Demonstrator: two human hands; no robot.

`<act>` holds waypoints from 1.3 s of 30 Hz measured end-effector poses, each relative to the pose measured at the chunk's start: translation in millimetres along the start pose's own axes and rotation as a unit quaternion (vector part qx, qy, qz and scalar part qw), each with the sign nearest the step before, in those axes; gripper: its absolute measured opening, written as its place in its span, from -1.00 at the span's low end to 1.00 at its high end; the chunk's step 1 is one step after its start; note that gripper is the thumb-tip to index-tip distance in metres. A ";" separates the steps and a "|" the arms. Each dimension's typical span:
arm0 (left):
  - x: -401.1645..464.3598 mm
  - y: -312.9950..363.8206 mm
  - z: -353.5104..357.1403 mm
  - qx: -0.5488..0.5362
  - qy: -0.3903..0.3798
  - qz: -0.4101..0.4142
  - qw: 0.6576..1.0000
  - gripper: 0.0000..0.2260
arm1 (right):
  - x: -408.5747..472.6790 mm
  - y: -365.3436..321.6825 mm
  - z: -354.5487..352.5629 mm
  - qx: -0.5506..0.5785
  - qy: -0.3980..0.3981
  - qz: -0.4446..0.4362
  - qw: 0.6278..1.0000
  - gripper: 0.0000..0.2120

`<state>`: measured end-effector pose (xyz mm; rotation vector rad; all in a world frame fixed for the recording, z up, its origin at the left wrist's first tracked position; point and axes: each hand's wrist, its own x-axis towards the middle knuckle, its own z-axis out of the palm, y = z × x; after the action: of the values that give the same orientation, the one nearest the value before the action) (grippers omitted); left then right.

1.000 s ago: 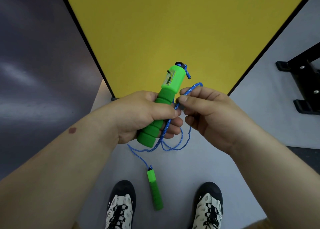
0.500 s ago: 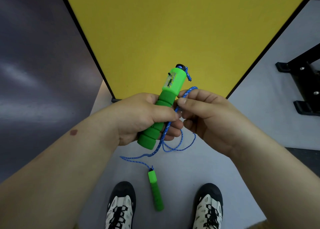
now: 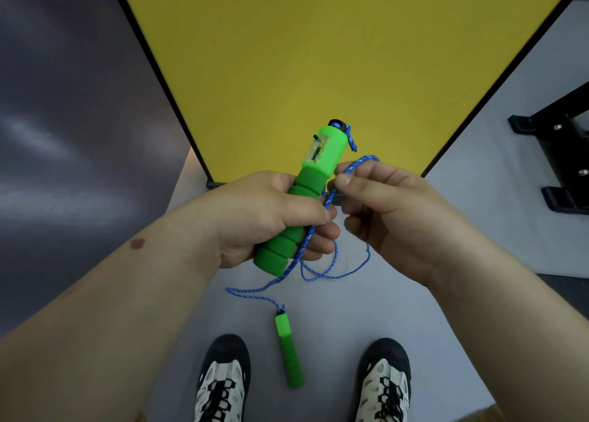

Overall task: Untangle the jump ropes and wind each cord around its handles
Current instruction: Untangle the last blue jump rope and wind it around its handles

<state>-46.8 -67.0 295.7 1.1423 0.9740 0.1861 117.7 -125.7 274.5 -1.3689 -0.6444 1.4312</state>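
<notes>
Two hands at chest height — left hand (image 3: 264,217) gripped ribbed foam green handle (image 3: 306,198), tilted; right hand (image 3: 392,217) pinched braided blue cord (image 3: 331,195) loop; second handle (image 3: 289,351) dangled between shoes (image 3: 223,380).

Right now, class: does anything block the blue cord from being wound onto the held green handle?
Only the left hand gripping the green handle covers its foam; nothing else intervenes. The right hand pinches the blue cord beside it.
</notes>
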 end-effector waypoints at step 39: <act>1.2 -0.1 0.2 -0.001 0.006 0.004 1.000 -0.97 | 0.1 3.3 2.0 -0.029 -0.006 -0.005 1.000 -0.95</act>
<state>-45.9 -66.5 295.0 1.1456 0.9800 0.2011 114.9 -126.2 271.9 -1.4015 -0.7054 1.4228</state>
